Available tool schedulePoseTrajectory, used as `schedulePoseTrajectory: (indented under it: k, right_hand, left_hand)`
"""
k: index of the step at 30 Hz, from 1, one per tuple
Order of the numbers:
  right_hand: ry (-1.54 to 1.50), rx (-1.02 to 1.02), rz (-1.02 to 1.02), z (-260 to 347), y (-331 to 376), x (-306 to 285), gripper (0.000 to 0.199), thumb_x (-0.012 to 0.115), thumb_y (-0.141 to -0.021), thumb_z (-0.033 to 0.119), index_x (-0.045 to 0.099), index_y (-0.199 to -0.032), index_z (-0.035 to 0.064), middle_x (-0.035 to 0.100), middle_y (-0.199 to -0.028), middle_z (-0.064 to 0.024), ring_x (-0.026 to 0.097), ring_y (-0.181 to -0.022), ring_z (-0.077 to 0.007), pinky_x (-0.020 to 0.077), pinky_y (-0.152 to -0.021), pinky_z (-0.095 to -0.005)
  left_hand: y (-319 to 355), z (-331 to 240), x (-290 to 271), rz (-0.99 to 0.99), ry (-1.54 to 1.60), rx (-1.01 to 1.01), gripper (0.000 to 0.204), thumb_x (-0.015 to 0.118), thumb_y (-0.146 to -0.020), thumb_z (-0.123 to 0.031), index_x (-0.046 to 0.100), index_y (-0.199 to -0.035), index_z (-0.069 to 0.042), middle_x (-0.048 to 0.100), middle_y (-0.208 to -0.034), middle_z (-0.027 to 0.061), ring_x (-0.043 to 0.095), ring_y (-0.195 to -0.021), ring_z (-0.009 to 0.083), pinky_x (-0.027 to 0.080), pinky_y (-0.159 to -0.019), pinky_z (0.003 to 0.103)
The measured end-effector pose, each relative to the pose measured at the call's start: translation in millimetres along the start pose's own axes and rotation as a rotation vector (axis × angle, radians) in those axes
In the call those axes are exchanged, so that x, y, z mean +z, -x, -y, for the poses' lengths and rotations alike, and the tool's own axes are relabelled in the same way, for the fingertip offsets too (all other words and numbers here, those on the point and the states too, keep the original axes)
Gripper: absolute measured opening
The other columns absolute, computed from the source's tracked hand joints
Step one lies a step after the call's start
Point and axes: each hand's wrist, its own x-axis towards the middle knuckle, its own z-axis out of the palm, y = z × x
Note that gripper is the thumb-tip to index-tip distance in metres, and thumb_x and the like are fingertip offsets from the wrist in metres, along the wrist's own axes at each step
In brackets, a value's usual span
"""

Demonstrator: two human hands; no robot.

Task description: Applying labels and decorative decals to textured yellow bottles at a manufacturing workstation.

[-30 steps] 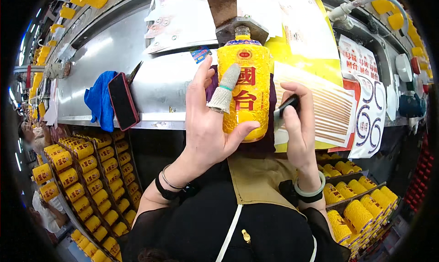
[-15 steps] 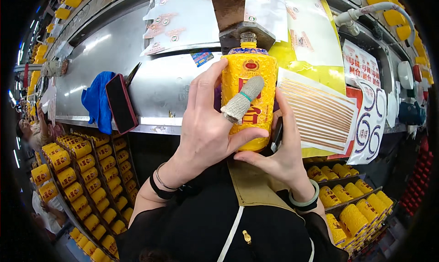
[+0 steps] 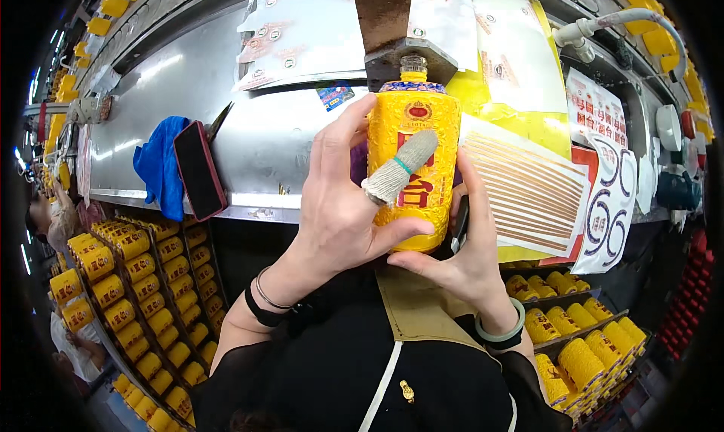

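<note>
A yellow embossed bottle [image 3: 445,134] with a clear glass neck, a blue-patterned shoulder band and red lettering stands in front of me, leaning away. My left hand [image 3: 339,183] is closed around its left side, thumb across the lower front. One finger of that hand wears a knitted finger cover [image 3: 403,168] with a green band and rests on the bottle's face. At the lower right, my right hand [image 3: 464,258] grips the bottle, its thumb near the base. A dark slim object [image 3: 461,222] shows between the right fingers and the bottle; its kind is hidden.
On the metal bench [image 3: 151,138] lie a blue cloth [image 3: 161,168], a phone [image 3: 200,170] and sticker sheets [image 3: 302,36]. Striped gold strips [image 3: 524,187] lie to the right. A metal post [image 3: 382,13] rises behind the bottle. Racks of yellow bottles [image 3: 143,296] flank me.
The bottle has turned slightly within my hands, bringing more of its red lettering into view. Both hands keep their hold on it, and the gloved finger has barely shifted.
</note>
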Motion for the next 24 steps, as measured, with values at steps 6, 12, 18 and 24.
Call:
schedulePoseTrajectory:
  k: [6, 12, 18, 24]
  right_hand:
    - [0.028, -0.001, -0.002, 1.7, 0.4, -0.1, 0.125, 0.098, -0.067, 0.04, 0.026, -0.156, -0.0078, 0.042, -0.153, -0.0249, 0.047, -0.139, -0.0368, 0.0389, -0.115, -0.0446]
    - [0.024, 0.002, -0.013, 4.1, -0.2, -0.3, 0.124, 0.098, -0.066, 0.039, 0.027, -0.157, -0.007, 0.043, -0.152, -0.0241, 0.048, -0.138, -0.0359, 0.04, -0.114, -0.0437]
    - [0.02, 0.002, -0.01, 1.8, -1.3, 1.0, 0.123, 0.098, -0.066, 0.037, 0.027, -0.156, -0.0069, 0.042, -0.154, -0.0243, 0.047, -0.14, -0.0361, 0.039, -0.115, -0.044]
    - [0.021, 0.012, -0.006, 4.3, -0.5, 0.4, 0.123, 0.098, -0.067, 0.038, 0.027, -0.156, -0.0069, 0.042, -0.154, -0.0239, 0.047, -0.14, -0.0362, 0.0383, -0.115, -0.0443]
  left_hand:
    - [-18.1, 18.0, -2.5, -0.017, -0.082, 0.051, 0.076, 0.066, -0.09, -0.064, 0.07, -0.128, 0.001, 0.049, -0.141, 0.0223, 0.057, -0.112, 0.0338, 0.054, -0.09, 0.043]
    - [-10.9, 32.3, -1.8, -0.03, -0.05, 0.15, 0.077, 0.063, -0.094, -0.064, 0.068, -0.128, 0.004, 0.047, -0.145, 0.0231, 0.057, -0.116, 0.0329, 0.055, -0.091, 0.043]
    - [22.0, 32.9, 7.2, -0.009, 0.199, 0.083, 0.051, 0.066, -0.096, -0.051, 0.073, -0.131, -0.014, 0.039, -0.155, 0.0249, 0.043, -0.14, 0.0431, 0.051, -0.11, 0.05]
    - [13.6, 16.8, -0.4, 0.04, -0.034, 0.111, 0.067, 0.054, -0.095, -0.066, 0.074, -0.128, -0.011, 0.036, -0.155, 0.0268, 0.044, -0.141, 0.0415, 0.053, -0.105, 0.053]
